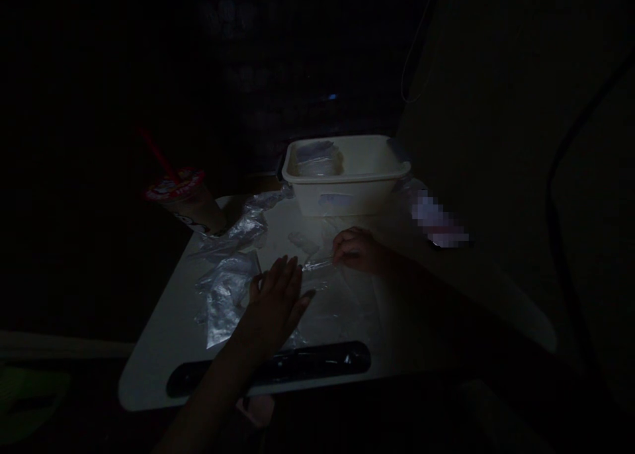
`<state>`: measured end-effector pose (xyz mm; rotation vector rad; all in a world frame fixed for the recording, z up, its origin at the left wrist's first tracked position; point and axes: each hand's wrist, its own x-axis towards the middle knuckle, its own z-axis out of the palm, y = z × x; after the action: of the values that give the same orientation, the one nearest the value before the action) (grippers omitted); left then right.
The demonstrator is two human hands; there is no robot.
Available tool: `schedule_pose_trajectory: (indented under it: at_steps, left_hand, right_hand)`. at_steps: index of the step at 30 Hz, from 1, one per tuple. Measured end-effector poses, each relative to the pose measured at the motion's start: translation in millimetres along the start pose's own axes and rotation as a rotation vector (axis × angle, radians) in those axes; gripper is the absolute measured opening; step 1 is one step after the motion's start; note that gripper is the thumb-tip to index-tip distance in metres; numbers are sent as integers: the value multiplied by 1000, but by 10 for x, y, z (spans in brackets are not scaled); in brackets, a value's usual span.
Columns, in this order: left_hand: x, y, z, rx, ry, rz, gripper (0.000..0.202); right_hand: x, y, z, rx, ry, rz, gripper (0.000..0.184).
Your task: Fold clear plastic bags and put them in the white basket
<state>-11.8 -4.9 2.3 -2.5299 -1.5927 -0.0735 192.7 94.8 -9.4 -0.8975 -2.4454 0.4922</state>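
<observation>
The scene is very dark. My left hand (278, 298) lies flat with its fingers stretched out, pressing on a clear plastic bag (337, 302) spread on the small white table (159, 348). My right hand (354, 250) is closed in a pinch on the bag's upper edge, just right of my left fingertips. More crumpled clear plastic bags (225, 295) lie to the left of my left hand.
A white plastic tub (347, 169) stands at the table's far edge, with plastic inside its left part. A drink cup with a red straw (181, 199) stands at the far left corner. A black bar (297, 364) runs along the near edge.
</observation>
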Motion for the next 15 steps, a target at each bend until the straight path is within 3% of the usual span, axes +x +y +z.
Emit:
schedule_pose_trajectory:
  at_steps: [7,12,15]
  left_hand:
    - [-44,12,-137,-42,-30,-55,43]
    - [-110,73,-113,-22,-25,11,45]
    - [-134,73,-69,-3,-36,22,46]
  right_hand:
    - [3,-154,-45,-127,9,44,19]
    - [-12,-506,37,-352,-83,-80,40]
    - [-44,-598,129,-431,-135,-103,48]
